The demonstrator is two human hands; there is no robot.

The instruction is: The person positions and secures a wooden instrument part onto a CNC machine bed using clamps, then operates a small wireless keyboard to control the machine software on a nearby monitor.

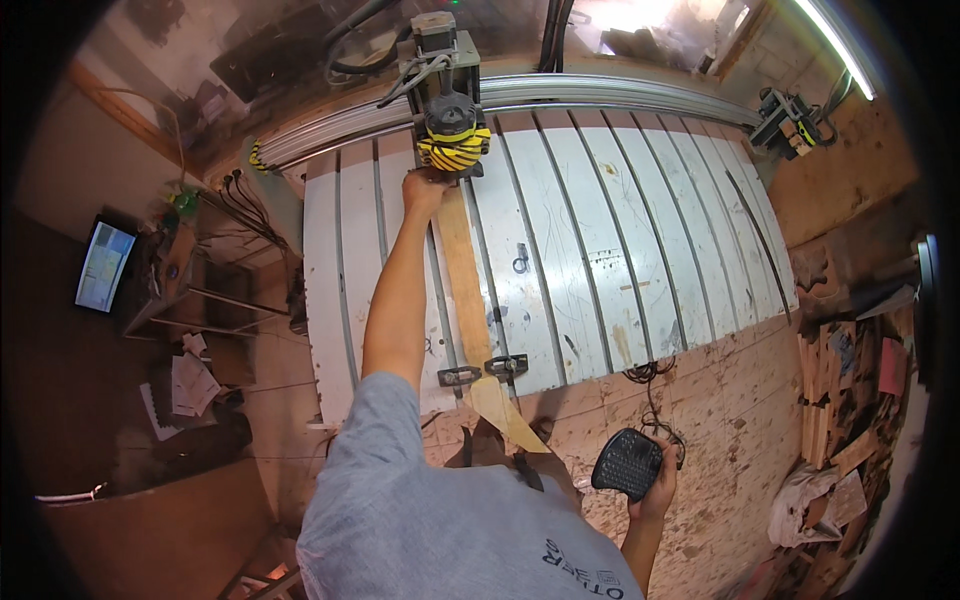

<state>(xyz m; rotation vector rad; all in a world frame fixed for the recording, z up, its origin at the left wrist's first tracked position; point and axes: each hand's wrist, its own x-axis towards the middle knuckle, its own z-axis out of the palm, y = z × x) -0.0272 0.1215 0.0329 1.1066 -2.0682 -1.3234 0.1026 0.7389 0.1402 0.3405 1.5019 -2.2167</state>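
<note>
Wooden plank [462,290]: laid lengthwise away from the body on the router table [600,240]. Far end touched by the left hand [425,188], fingers curled, under the yellow-striped router head [452,140]. Right hand [655,490]: closed around a black keypad controller [627,464], well apart.

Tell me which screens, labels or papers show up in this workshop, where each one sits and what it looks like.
Small lit flat rectangular screen: far left, tilted, pale with bluish and yellowish patches.
Loose white paper sheets: on the floor at left, below the screen.
Black handheld keypad controller: in the right hand, lower right, rounded, rows of small keys.
Pink rectangular card: far right, among wooden offcuts.
</note>
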